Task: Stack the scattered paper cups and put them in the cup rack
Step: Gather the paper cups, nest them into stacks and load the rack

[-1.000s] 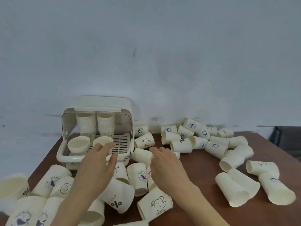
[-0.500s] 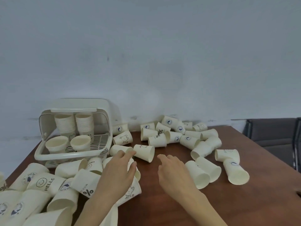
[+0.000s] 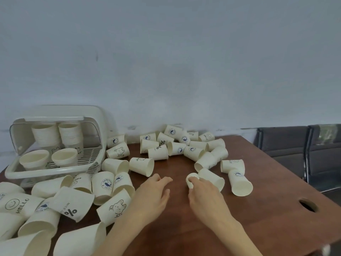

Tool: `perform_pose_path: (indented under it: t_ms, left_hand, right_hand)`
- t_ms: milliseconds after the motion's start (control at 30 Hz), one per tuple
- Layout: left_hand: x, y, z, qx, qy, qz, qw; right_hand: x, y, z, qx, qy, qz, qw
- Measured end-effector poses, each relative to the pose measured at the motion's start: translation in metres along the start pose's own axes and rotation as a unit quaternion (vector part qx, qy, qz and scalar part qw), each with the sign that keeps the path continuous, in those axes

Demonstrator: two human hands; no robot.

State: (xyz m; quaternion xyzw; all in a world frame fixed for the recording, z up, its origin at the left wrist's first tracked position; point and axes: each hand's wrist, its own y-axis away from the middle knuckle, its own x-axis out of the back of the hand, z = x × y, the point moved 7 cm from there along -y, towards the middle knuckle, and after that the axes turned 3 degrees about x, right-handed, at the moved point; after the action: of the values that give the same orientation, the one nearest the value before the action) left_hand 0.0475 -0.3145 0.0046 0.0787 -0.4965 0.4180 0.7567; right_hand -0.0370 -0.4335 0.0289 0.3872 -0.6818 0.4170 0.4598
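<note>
Cup (image 3: 206,179) lying on the surface (image 3: 258,182), right hand (image 3: 204,196) fingers (image 3: 192,180) curled over its base; left hand (image 3: 155,193) loose, empty. Thin light paper (crushes easily), so grip the base or rim gently.

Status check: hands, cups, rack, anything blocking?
Right hand grips a lying cup. Left hand open, empty. Rack holds four stacks. Loose cups crowd its front.

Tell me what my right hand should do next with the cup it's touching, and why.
Probably close the right hand around the lying cup and lift it. Its fingers already rest at the cup's base, the left hand holds nothing, and the rack already holds stacks.
</note>
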Motion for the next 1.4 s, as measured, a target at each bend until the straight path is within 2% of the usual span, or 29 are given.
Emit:
perform_pose_path:
  t_ms: [367,500,667,867,1067,1233,1400]
  left_hand:
    - [-0.069,-0.013,0.045,-0.042,-0.018,-0.095,0.994]
    - [-0.064,-0.027,0.032,-0.026,-0.066,-0.086,0.994]
    - [-0.043,-0.053,-0.01,0.043,-0.142,-0.058,0.987]
    - [-0.037,-0.07,-0.049,0.103,-0.272,-0.049,0.955]
    - [-0.039,-0.081,-0.071,0.125,-0.374,-0.06,0.917]
    - [-0.036,-0.082,-0.077,0.145,-0.392,-0.069,0.906]
    - [-0.026,-0.081,-0.075,0.151,-0.373,-0.05,0.914]
  right_hand:
    - [0.0,0.017,0.049,-0.053,-0.003,-0.023,0.998]
    - [-0.002,0.015,0.051,-0.052,0.002,-0.024,0.998]
    - [-0.007,0.007,0.042,-0.036,-0.001,-0.022,0.999]
    - [-0.02,-0.006,0.016,0.009,0.012,-0.031,0.999]
    - [-0.035,-0.02,-0.001,0.027,0.01,-0.034,0.999]
    - [-0.044,-0.027,-0.008,0.033,-0.002,-0.042,0.999]
    - [-0.048,-0.033,-0.011,0.031,-0.002,-0.049,0.998]
